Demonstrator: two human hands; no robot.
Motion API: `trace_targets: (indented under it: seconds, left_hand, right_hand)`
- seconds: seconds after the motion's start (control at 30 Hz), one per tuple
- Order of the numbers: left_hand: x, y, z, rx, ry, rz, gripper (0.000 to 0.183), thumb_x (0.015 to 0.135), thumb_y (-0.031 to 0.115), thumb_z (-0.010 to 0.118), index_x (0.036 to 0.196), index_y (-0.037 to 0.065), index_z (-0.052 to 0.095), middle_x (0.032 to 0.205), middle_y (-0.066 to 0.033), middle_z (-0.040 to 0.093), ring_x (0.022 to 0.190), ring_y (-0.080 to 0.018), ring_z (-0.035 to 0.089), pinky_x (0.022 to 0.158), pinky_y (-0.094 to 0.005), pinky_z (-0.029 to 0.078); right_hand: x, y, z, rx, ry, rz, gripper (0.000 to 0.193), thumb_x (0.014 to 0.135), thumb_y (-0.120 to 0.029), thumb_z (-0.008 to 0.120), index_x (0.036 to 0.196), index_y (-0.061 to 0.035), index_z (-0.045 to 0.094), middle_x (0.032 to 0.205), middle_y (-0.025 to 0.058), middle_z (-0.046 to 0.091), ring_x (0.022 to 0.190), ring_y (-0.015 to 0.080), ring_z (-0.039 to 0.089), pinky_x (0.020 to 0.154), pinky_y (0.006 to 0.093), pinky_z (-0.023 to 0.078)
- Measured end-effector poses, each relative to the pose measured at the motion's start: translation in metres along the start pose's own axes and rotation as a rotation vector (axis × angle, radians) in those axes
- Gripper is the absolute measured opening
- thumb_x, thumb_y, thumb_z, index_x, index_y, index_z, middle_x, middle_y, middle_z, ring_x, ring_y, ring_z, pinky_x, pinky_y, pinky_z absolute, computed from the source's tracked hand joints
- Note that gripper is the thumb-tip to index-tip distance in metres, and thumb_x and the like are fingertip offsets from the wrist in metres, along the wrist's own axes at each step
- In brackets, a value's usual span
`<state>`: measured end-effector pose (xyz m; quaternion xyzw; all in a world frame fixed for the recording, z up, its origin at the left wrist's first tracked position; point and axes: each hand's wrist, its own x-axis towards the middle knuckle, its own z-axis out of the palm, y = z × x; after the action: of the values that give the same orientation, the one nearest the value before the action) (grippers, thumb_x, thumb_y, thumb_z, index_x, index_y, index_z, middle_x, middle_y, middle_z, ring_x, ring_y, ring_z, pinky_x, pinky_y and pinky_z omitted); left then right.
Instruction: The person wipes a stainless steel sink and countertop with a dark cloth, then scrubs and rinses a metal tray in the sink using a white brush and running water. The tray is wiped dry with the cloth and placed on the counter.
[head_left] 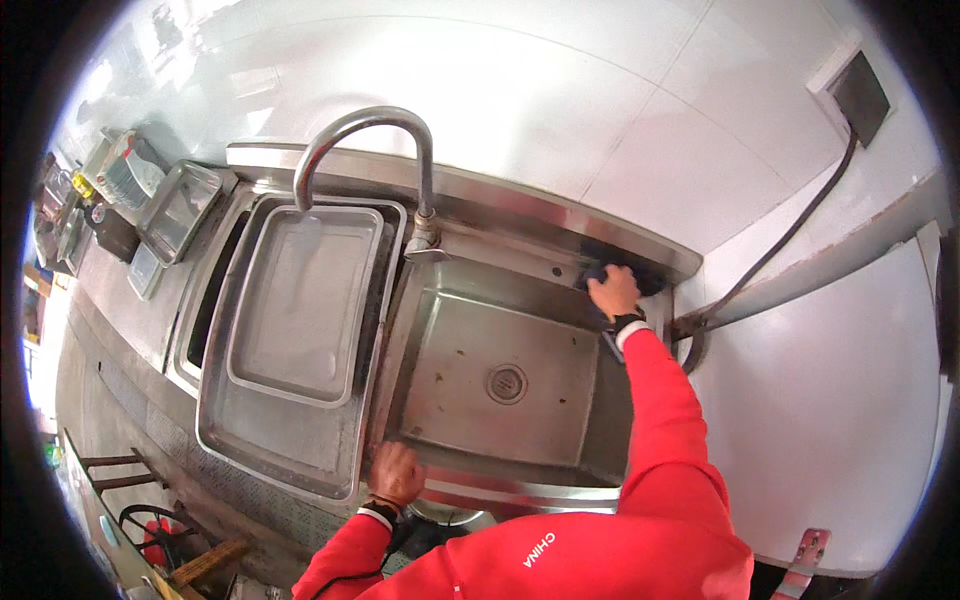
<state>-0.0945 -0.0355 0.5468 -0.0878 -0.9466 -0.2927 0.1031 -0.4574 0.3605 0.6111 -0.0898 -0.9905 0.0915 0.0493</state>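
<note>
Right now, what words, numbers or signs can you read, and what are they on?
Red top: one short line of white capital letters, which I won't copy out.
Dark bottle, far left: any label is too small and blurred to read.
Sink, tap and white wall: no lettering that I can make out.
</note>
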Motion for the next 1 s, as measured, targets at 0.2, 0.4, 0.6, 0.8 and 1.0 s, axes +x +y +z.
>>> trace_targets:
  seconds: [0.2, 0.4, 0.6, 0.8, 1.0]
  left_hand:
    - [0.001, 0.0, 0.002, 0.013, 0.016, -0.004, 0.009, 0.068, 0.006, 0.064, 0.076, 0.005, 0.06, 0.079, -0.0139, 0.053, 0.078, -0.0368, 0.053, 0.069, -0.0472, 0.045]
    - [0.002, 0.005, -0.003, 0.046, -0.014, -0.023, 0.01, 0.067, 0.006, 0.063, 0.077, 0.005, 0.061, 0.079, -0.0135, 0.053, 0.078, -0.0358, 0.053, 0.068, -0.047, 0.045]
    - [0.006, 0.007, -0.003, 0.063, -0.009, -0.013, 0.01, 0.067, 0.008, 0.063, 0.076, 0.006, 0.06, 0.079, -0.0131, 0.053, 0.078, -0.0358, 0.053, 0.068, -0.0471, 0.045]
    - [0.005, 0.006, -0.003, 0.043, 0.018, -0.017, 0.009, 0.066, 0.009, 0.064, 0.073, 0.007, 0.059, 0.079, -0.0126, 0.053, 0.079, -0.0356, 0.053, 0.069, -0.0475, 0.046]
    - [0.004, 0.008, -0.003, 0.087, -0.032, -0.046, 0.011, 0.065, 0.009, 0.064, 0.075, 0.007, 0.06, 0.078, -0.0119, 0.053, 0.079, -0.0356, 0.054, 0.069, -0.0477, 0.045]
  right_hand:
    - [0.025, -0.175, 0.041, 0.621, 0.149, -0.719, 0.056, 0.075, -0.027, 0.078, 0.124, -0.0048, 0.062, 0.114, 0.0206, 0.063, 0.109, 0.0382, 0.059, 0.094, 0.0459, 0.048]
    - [0.017, -0.24, 0.066, 0.275, 0.025, -0.805, 0.067, 0.074, -0.034, 0.074, 0.133, -0.0111, 0.051, 0.112, 0.0142, 0.062, 0.11, 0.0343, 0.058, 0.088, 0.0545, 0.045]
    - [0.03, -0.188, 0.046, -0.059, -0.169, -0.807, 0.037, 0.072, -0.026, 0.066, 0.106, -0.0131, 0.069, 0.106, 0.0112, 0.064, 0.101, 0.032, 0.064, 0.087, 0.0504, 0.044]
    - [0.04, -0.166, -0.009, -0.028, -0.351, -0.648, 0.043, 0.077, -0.022, 0.067, 0.115, -0.0023, 0.066, 0.114, 0.0199, 0.069, 0.102, 0.0392, 0.066, 0.09, 0.0501, 0.047]
    - [0.017, -0.223, 0.055, 0.389, -0.257, -0.771, 0.076, 0.076, -0.032, 0.073, 0.141, -0.0046, 0.044, 0.126, 0.0214, 0.058, 0.12, 0.0391, 0.055, 0.098, 0.0605, 0.038]
